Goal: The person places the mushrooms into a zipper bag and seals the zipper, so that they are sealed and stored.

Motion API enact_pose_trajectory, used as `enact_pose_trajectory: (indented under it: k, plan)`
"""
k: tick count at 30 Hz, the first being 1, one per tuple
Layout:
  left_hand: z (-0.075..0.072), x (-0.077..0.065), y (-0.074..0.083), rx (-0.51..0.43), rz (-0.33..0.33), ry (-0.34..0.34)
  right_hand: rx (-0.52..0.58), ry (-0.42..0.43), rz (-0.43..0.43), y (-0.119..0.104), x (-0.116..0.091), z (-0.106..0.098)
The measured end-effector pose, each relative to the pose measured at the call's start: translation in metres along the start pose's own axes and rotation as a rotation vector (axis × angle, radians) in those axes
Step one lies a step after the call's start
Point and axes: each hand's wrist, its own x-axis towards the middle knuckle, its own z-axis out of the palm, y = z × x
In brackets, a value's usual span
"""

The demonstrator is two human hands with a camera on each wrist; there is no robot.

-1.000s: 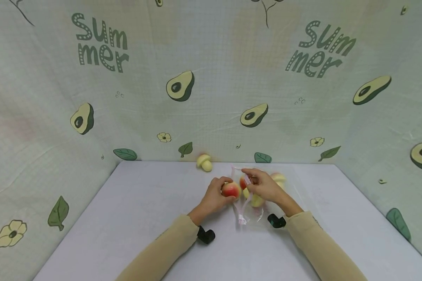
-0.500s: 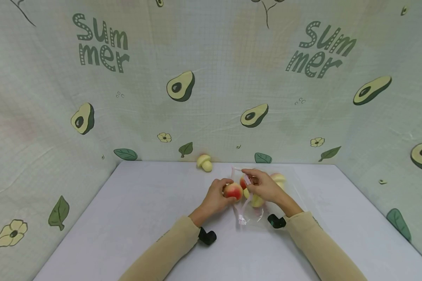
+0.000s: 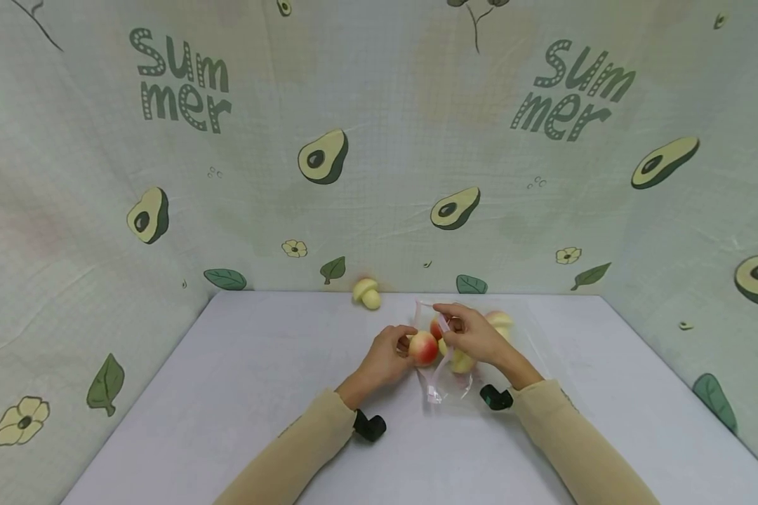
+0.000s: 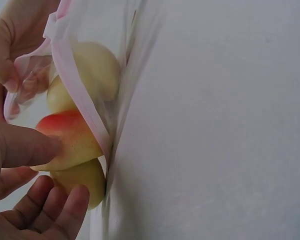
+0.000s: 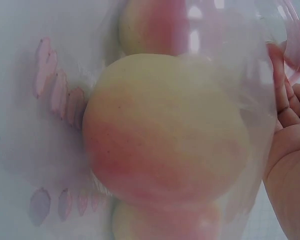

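Observation:
My left hand [image 3: 382, 359] holds a toy mushroom [image 3: 424, 348] at the mouth of a clear plastic zip bag [image 3: 464, 393]. In the left wrist view its thumb lies on the red-and-yellow cap [image 4: 72, 132], the index finger is partly hidden behind the cap, and the other fingers curl loosely beside the yellow stem [image 4: 82, 182]. My right hand [image 3: 476, 338] pinches the bag's pink rim and lifts it, so the mouth gapes. Inside the bag, several similar red-and-yellow mushrooms [image 5: 165, 130] lie close together, seen through the plastic.
Another yellow toy mushroom [image 3: 367, 293] lies at the table's back edge, against the printed cloth backdrop [image 3: 379, 140]. The bag rests on the white table [image 3: 259, 393], right of the middle. A black wrist camera [image 3: 369, 426] sits below each hand.
My left hand has brought the mushroom a little to the right and toward me, into the bag's mouth, and its fingers have slid toward the mushroom's left side. My right hand has stayed at the rim.

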Motion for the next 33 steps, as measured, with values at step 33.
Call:
enact_pose_trajectory:
  k: [33]
  plan:
    - [-0.003, 0.002, -0.011, -0.024, 0.033, -0.048, 0.03, -0.011, 0.026, 0.0, 0.0, 0.0]
